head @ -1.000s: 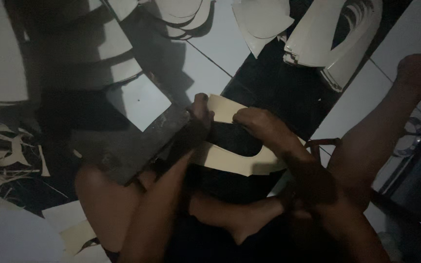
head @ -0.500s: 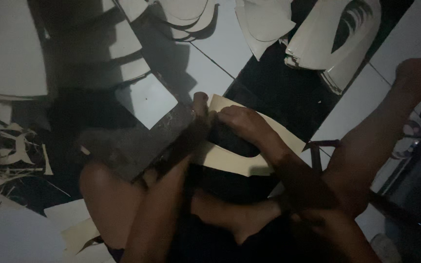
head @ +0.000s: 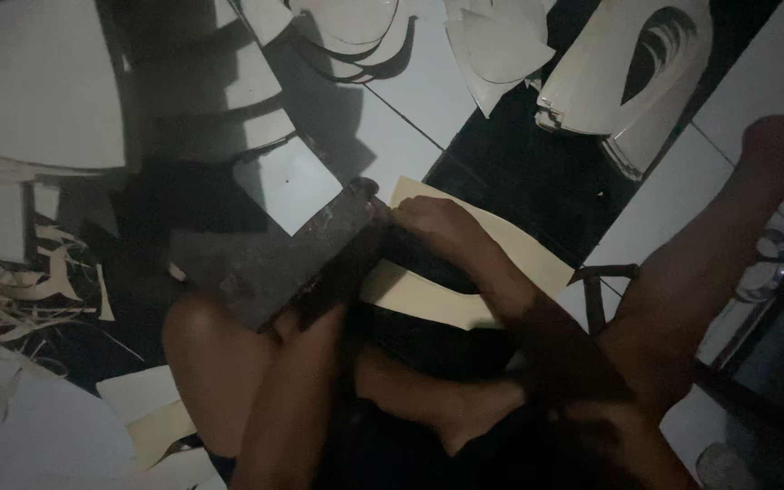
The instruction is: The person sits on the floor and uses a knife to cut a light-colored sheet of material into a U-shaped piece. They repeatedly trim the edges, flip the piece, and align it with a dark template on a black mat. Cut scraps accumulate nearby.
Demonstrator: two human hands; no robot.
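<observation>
My right hand (head: 437,225) lay flat, fingers pressing the cream sheet (head: 465,272) w/o closing round it; the sheet sat on my lap, long axis running lower left to upper right. My left hand (head: 363,198) was mostly hidden at the dark board (head: 269,259), grip unclear. Right forearm ran down-right to my body. Vs half a sec ago, right hand sat slightly further left toward the board.

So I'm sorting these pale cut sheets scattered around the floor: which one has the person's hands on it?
The cream sheet with the dark curved cut-out, lying across the lap under the right hand; the other pale pieces lie untouched on the floor.
</observation>
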